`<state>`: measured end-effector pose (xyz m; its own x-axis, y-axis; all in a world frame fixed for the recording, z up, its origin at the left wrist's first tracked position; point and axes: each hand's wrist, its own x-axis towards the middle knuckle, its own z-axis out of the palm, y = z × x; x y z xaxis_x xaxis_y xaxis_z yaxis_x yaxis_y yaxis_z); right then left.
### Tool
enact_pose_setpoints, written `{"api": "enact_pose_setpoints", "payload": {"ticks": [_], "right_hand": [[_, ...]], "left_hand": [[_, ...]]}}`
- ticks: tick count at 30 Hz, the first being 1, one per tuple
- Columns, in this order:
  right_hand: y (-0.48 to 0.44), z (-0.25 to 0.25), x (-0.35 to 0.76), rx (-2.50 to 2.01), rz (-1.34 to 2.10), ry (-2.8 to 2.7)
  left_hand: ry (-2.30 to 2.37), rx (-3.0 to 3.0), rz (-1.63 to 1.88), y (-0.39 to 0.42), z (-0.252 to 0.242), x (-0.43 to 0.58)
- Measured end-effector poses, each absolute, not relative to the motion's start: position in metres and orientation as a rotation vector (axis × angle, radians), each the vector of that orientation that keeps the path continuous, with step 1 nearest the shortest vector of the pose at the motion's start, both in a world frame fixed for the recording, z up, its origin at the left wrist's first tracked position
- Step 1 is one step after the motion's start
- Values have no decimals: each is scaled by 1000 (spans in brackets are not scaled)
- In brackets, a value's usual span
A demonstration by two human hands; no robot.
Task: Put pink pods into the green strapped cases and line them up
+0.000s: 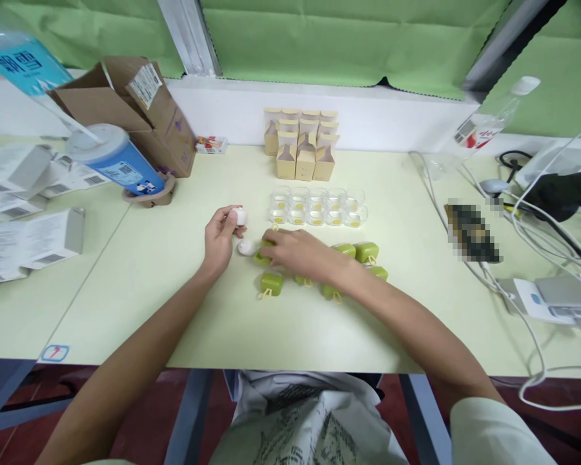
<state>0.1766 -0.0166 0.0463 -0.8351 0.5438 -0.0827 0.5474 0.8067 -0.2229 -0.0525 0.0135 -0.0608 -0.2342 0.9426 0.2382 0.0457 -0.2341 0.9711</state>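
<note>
My left hand [217, 239] pinches a small white rounded case [240, 216], like an earbud case, between thumb and fingers. A second white case [245, 247] lies on the table just below it, between my hands. My right hand [293, 250] has its fingers closed over a small green case [263, 258] with a cord loop, which they partly hide. Another green case [271, 283] with a pale loop sits nearer to me. More of them, among them one green case [366, 252] on the right, lie around and partly behind my right forearm.
Clear plastic cups [297, 206] stand in rows beyond my hands, with opened small cardboard boxes [306, 158] behind them. A blue cup [126, 161], a brown carton [169, 129] and white boxes [53, 239] crowd the left. Cables [518, 219] and a bottle [494, 123] occupy the right.
</note>
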Motion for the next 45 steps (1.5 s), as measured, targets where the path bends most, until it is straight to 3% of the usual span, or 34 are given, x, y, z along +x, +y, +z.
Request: {"api": "enact_pose_setpoints", "payload": {"ticks": [5,8,14,19,27,36,45], "right_hand": [[-2,65,228,1301,-914,3095],[7,62,236,1359,-1018,2989],[20,23,219,1329,-598,2875],[18,22,222,1396,-380,2913],[10,32,226,1292,-324,2867],[8,32,229,1334,-381,2918],[9,26,229,1289,-205,2957]], "left_hand": [[1468,1549,1504,8,-55,-56],[1564,1768,1380,9,-55,-61],[1567,2029,1107,13,-58,-64],[1447,2246,1268,-1,-40,-56],[1240,2695,1063,-13,-39,-42],[1264,2652,997,-13,-40,-41],[1254,2589,979,-14,-40,-40]]}}
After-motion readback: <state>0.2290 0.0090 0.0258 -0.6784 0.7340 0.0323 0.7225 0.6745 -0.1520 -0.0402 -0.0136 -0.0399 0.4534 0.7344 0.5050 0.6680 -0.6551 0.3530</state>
